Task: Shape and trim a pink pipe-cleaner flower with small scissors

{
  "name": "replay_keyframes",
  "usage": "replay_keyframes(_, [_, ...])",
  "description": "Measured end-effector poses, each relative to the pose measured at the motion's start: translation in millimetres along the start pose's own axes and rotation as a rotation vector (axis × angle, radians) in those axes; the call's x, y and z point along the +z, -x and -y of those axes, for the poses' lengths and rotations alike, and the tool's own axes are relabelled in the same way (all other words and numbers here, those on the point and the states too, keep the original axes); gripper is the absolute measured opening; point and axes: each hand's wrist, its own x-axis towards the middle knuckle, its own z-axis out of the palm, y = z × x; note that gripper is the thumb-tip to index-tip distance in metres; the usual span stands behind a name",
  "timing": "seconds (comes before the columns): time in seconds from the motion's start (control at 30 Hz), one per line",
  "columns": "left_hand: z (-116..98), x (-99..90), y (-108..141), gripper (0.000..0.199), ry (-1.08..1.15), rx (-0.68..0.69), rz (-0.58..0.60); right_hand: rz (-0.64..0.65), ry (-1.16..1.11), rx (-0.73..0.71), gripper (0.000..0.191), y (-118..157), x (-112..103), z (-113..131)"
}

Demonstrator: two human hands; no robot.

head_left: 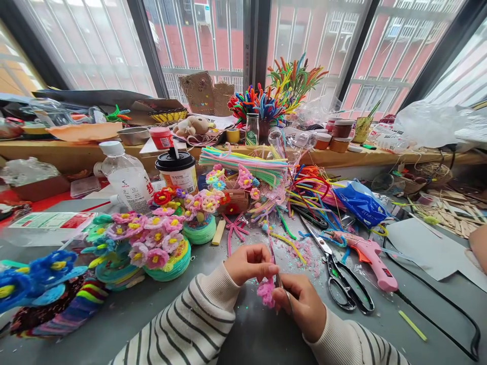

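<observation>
My left hand point(251, 263) pinches a pink fuzzy pipe-cleaner piece point(266, 292) just above the table's near edge. The piece looks like a small curled flower and hangs below my fingertips. In my right hand point(302, 304) is a slim pair of metal scissors point(280, 284), its blades pointing up beside the pink piece. My fingers hide part of the handles. Pink clippings point(310, 258) and glitter lie on the grey table beyond my hands. Larger black-handled scissors point(337, 276) and a pink hot glue gun point(371, 258) lie to the right.
Finished pipe-cleaner flowers point(158, 241) in yarn-wrapped pots stand on the left. Behind them are a plastic bottle point(124, 175) and a lidded drink cup point(177, 175). Bundled pipe cleaners point(243, 165) fill the middle back. A black cord point(437, 314) loops at right; another person's arm point(478, 246) shows there.
</observation>
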Motion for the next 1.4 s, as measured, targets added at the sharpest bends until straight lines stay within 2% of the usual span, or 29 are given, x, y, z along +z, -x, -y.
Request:
replay_keyframes(0.3, [0.6,-1.4,-1.1,0.03,0.009,0.021,-0.017,-0.053,0.01,0.012,0.044,-0.4,1.3,-5.6])
replay_keyframes(0.4, [0.5,-1.4,-0.2,0.03,0.002,0.008,-0.018,-0.024,-0.007,0.013,0.047,-0.7,0.6,-3.6])
replay_keyframes(0.6, [1.8,-0.6,1.0,0.03,-0.003,-0.077,0.052,0.049,-0.043,0.022,0.052,0.2,-0.2,-0.6])
replay_keyframes(0.83, [1.1,-1.5,0.3,0.032,-0.008,-0.07,0.029,-0.053,-0.013,0.04,0.046,0.2,0.1,-2.5])
replay_keyframes(0.97, [1.0,-1.9,-0.3,0.032,0.0,-0.053,0.012,-0.067,-0.014,0.031,0.045,-0.5,-0.1,-4.7])
replay_keyframes(1.4, [-1.0,-1.0,0.0,0.028,0.005,0.033,0.004,0.053,-0.052,-0.019,0.055,-1.0,-0.9,-0.6])
